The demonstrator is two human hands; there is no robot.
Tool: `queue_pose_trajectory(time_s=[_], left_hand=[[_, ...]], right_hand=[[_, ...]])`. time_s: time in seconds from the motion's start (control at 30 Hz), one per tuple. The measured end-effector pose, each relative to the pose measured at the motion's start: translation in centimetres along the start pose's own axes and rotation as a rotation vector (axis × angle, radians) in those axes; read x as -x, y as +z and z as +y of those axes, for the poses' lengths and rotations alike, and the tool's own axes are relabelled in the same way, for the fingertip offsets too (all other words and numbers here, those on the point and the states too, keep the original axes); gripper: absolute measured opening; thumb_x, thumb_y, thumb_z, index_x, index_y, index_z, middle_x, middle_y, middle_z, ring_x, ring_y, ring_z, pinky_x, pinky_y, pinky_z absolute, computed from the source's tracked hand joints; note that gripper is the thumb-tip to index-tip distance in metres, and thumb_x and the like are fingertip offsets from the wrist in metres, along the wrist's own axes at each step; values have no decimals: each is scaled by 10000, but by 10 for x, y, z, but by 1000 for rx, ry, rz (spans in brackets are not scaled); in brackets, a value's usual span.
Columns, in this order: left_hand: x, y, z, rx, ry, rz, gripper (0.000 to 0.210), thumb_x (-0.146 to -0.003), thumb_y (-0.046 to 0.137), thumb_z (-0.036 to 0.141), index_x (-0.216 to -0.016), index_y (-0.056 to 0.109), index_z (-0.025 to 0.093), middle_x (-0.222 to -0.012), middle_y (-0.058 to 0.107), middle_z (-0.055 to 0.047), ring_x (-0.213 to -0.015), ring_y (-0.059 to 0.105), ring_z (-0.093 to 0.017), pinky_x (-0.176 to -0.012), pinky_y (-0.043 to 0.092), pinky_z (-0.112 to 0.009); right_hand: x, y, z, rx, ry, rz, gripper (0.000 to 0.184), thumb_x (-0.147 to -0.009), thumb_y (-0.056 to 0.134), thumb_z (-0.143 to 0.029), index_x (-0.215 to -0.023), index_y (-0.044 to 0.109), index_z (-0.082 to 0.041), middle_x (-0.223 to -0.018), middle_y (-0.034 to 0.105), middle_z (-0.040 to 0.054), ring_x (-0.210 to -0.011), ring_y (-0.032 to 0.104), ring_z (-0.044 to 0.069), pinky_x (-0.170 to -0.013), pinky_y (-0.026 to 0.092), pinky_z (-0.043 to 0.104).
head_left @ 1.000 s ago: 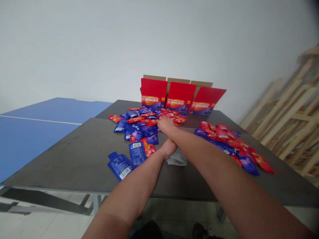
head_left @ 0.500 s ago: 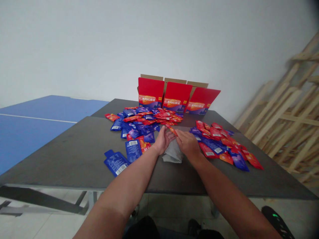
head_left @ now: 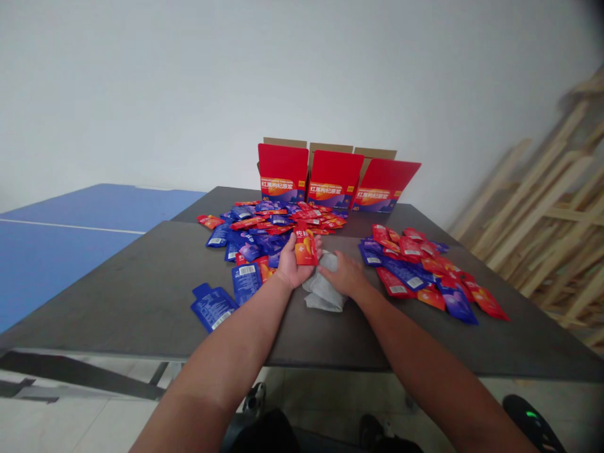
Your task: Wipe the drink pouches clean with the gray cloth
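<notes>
In my left hand [head_left: 293, 267], palm up, lies a red pouch [head_left: 305, 245] with orange fruit printed on it; the thumb rests along its left edge. My right hand [head_left: 348, 274] is on a crumpled grey cloth [head_left: 325, 296] that lies on the table, its fingers closing over the cloth's upper right part. Left of and beyond my left hand spreads a heap of red and blue pouches [head_left: 264, 229]. A second pile of such pouches [head_left: 410, 258] sits to the right of my right hand.
Three open red cartons [head_left: 283, 170] stand in a row at the far side of the dark table [head_left: 155, 302]. A single blue pouch [head_left: 212, 307] lies near the front left. Beyond the left edge is a blue table [head_left: 94, 214]; wooden slats [head_left: 557, 226] lean at the right.
My hands have come apart. The red pouch has turned from edge-on between both hands to face-up in my left hand, and my right hand has moved down onto the cloth.
</notes>
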State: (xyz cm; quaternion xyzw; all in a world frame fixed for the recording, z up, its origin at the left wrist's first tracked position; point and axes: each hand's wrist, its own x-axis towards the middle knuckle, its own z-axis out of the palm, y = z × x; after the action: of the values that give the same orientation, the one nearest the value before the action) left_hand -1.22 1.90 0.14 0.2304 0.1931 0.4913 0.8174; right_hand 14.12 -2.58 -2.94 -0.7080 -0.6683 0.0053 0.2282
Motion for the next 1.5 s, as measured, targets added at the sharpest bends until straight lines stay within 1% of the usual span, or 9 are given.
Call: queue_pose_trajectory(time_s=[0.1,0.23,0.33,0.47,0.67,0.97,1.2,1.37,1.5], left_hand=[[1,-1,2,-14,5,-23,495,-918,379,525,-1133,612,146,-1249,609,-113,-1154,568,-224,-817,527,-315],[0,-4,4,50,15,-34,418,-909,438,470,-1117,614,153,-1222,627,-92,-1152,572,-207,-772,530,-279],[-2,-4,2,75,-10,-10,346,-899,482,398,-1113,609,157,-1149,660,-87,-1109,600,-207,-829,523,-311],[-1,-3,0,10,-145,-99,437,-893,480,438,-1156,608,114,-1065,683,-125,-1025,636,-256,-889,504,-398],[2,-3,-3,37,-246,-192,425,-922,445,416,-1102,641,85,-951,696,-130,-868,670,-222,-798,519,-333],[7,-1,-16,-90,-194,-228,228,-870,551,192,-1073,637,134,-898,697,-70,-791,671,-150,-792,501,-257],[12,-4,-19,-300,-274,-315,611,-689,581,4,-1263,574,216,-1031,695,-75,-842,684,-200,-804,505,-314],[13,-5,-16,-333,-314,-319,638,-692,568,23,-1293,559,234,-1082,685,-91,-815,686,-214,-731,512,-320],[10,-6,-12,-220,-294,-299,620,-731,549,40,-1310,534,261,-1111,675,-83,-856,682,-205,-758,510,-326]], right_hand=[[-4,-2,4,-97,-94,-35,434,-821,558,-348,-1196,483,-144,-1130,610,147,-1063,572,267,-920,433,399],[-5,-15,10,-180,-279,171,310,-808,497,-179,-1113,522,-130,-1084,563,142,-1036,554,228,-922,449,335],[-1,-23,9,-170,-453,171,300,-814,530,-206,-1105,551,-140,-1085,522,134,-1017,545,229,-927,458,343],[6,-20,-6,-149,-609,121,374,-867,558,-371,-1184,526,-175,-1142,508,124,-1007,541,230,-864,495,359],[1,-10,-11,-90,-819,127,177,-907,485,-216,-993,639,-219,-1023,584,88,-947,542,224,-857,481,382],[-8,-6,5,-180,-514,279,217,-908,449,-234,-1054,602,-188,-1018,586,106,-947,561,236,-822,485,372],[-17,-7,14,-238,-326,398,231,-903,440,-268,-1038,592,-158,-994,609,121,-956,565,246,-865,465,383],[-27,-7,27,-287,-188,447,219,-888,448,-267,-993,604,-154,-936,632,117,-924,573,254,-851,468,394],[-28,-12,33,-277,-97,514,222,-890,461,-280,-985,615,-151,-923,626,119,-900,572,258,-844,476,410]])
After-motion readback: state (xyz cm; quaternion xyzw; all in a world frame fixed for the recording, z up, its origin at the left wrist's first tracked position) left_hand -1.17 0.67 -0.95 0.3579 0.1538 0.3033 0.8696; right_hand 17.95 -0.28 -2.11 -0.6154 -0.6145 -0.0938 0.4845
